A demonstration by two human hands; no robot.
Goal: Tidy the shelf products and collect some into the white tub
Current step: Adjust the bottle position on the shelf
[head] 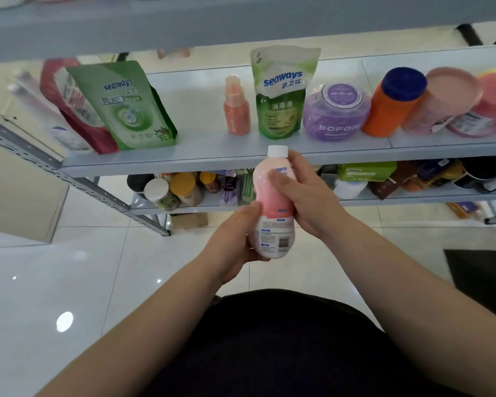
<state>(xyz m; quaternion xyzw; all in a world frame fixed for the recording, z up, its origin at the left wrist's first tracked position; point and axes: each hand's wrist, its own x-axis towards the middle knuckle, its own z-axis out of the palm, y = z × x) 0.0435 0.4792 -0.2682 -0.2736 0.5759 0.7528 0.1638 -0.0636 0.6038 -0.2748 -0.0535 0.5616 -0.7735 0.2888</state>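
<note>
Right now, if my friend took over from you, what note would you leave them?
Left hand: grips the bottom of the pink bottle.
Right hand: grips its upper half.
Things: the bottle is held upright in front of the middle shelf, where a purple jar and an orange bottle stand. The white tub is not in view.
Done: one bottle is in hand, off the shelf.
Left: find the tub, probably drop this bottle in, then tidy the rest.
</note>
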